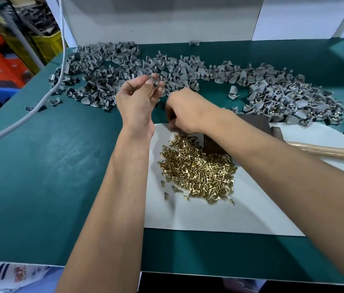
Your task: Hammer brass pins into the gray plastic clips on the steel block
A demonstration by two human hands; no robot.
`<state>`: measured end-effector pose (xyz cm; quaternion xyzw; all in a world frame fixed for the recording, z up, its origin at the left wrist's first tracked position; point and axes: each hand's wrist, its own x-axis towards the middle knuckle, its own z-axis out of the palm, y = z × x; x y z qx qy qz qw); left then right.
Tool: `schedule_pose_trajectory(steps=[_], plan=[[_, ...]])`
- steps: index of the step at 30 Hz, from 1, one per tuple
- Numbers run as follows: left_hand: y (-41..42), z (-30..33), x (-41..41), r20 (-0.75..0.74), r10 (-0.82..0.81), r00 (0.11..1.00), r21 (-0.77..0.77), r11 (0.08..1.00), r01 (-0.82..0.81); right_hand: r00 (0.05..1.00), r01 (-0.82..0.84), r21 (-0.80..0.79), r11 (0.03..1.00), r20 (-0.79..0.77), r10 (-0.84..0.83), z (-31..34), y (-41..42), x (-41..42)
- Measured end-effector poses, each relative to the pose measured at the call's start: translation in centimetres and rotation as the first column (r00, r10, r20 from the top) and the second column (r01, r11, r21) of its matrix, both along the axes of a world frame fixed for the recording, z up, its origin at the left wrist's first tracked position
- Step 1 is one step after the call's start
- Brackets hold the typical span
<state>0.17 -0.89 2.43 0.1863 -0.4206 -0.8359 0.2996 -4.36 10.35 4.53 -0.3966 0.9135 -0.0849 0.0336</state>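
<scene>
- The left hand (137, 102) is raised, and its fingertips (155, 78) pinch one gray clip (156, 83).
- The right hand (184, 112) is turned down with curled fingers at the steel block (213, 145); what they hold I cannot tell.
- Just below the right fingers lies the heap of brass pins (198, 172) on a white sheet (219, 216).
- Beyond both hands the gray plastic clips (124, 66) spread in a wide arc over the green table (40, 176).
- Right of the block rests a hammer (323, 152).
</scene>
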Motion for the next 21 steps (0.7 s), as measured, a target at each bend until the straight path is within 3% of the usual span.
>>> schedule_pose_trajectory(steps=[11, 15, 21], plan=[[1.1, 0.1, 0.0, -0.011, -0.027, 1.0, -0.032, 0.999, 0.027, 0.997, -0.002, -0.014, 1.0, -0.079, 0.001, 0.0, 1.3, -0.1], [3.1, 0.3, -0.1, 0.028, -0.1, 0.995, -0.149, 0.984, 0.103, 0.995, 0.097, -0.288, 0.953, -0.011, -0.104, 1.1, 4.9, -0.2], [7.4, 0.1, 0.1, 0.045, -0.217, 0.975, -0.395, 0.892, 0.217, 0.981, 0.168, -0.649, 0.742, 0.034, -0.192, 1.1, 11.4, 1.6]])
